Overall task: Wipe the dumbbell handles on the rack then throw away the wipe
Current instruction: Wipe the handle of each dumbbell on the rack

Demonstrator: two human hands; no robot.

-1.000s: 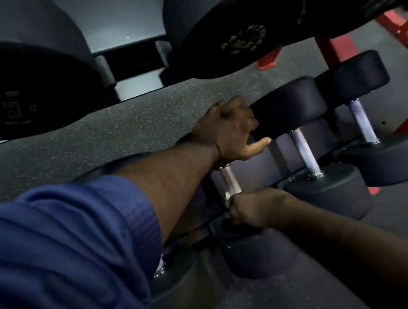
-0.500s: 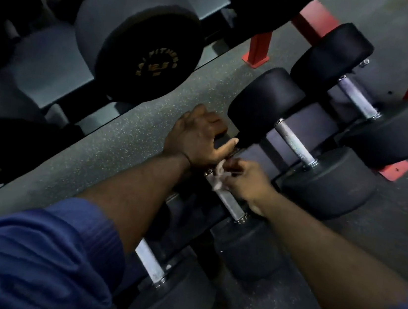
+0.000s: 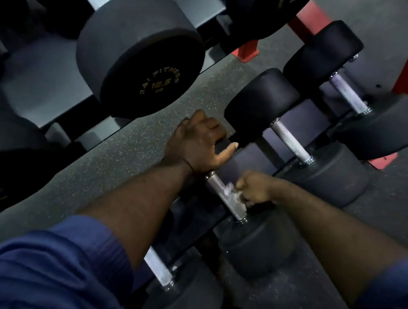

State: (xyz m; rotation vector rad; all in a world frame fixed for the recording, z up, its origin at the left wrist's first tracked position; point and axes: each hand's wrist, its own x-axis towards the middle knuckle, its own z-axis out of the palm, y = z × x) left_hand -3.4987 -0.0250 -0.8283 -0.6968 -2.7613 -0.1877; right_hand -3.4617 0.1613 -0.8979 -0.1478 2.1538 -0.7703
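Wipe (image 3: 228,195) sits bunched against the chrome handle (image 3: 217,185) of the dumbbell (image 3: 255,246) at centre frame. I see my right hand (image 3: 254,189) pinching it, fingers curled tight. My left hand (image 3: 198,148), at 11 o'clock from the wipe, curls over that dumbbell's far end, thumb sticking out. At 2 o'clock the neighbouring dumbbell (image 3: 290,142) lies just beside, with only a narrow gap between them. At 7 o'clock a lower handle (image 3: 157,267) pokes out beneath my left forearm. Speckled floor (image 3: 119,156) lies open at 9 o'clock.

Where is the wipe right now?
In the head view, just right of centre: the right hand grips the wipe against a dumbbell handle, beside the left hand.
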